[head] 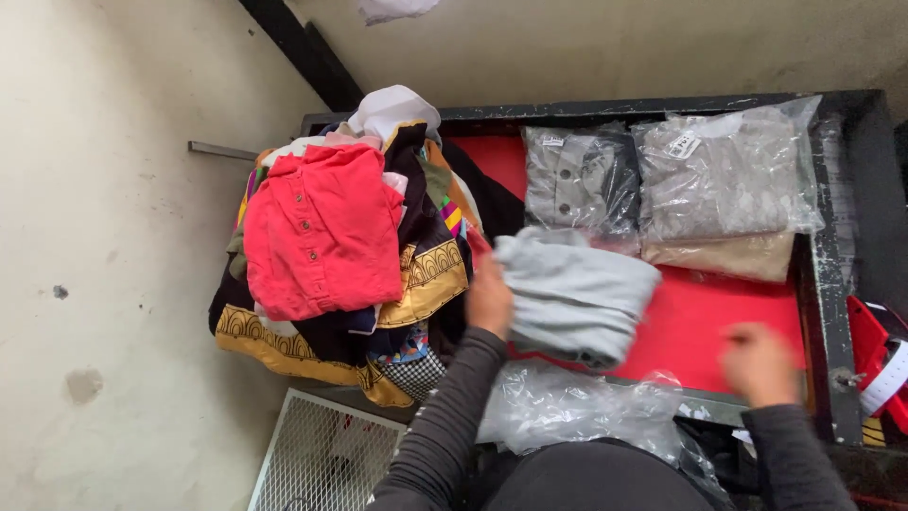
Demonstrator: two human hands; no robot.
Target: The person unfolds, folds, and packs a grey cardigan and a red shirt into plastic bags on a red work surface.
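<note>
So the left hand [489, 298] is clamped on the left edge of a folded grey garment [575, 295], which sits on the red tabletop [705, 317]. I'll use that grey garment as the reference for everything. The right hand [759, 364] is off to its right, not touching it, hovering over the red surface and motion-blurred, so I honestly can't tell whether it's open or closed.

Behind the grey garment are two bagged garments, a darker grey one [579, 180] and a bigger pale one [724, 175], with a tan bagged piece [724, 255] peeking out under the pale one. To its left is a heap of loose clothes [340, 274] topped by a red buttoned shirt [322, 227]. In front of it, near the person's body, lies a crumpled clear plastic bag [567, 407].

My take on handling: one hand on one edge lets a fold sag open, so supporting the far side too and keeping it flat and square should stop it unfolding. Also watch that the loose heap doesn't slump onto it.
</note>
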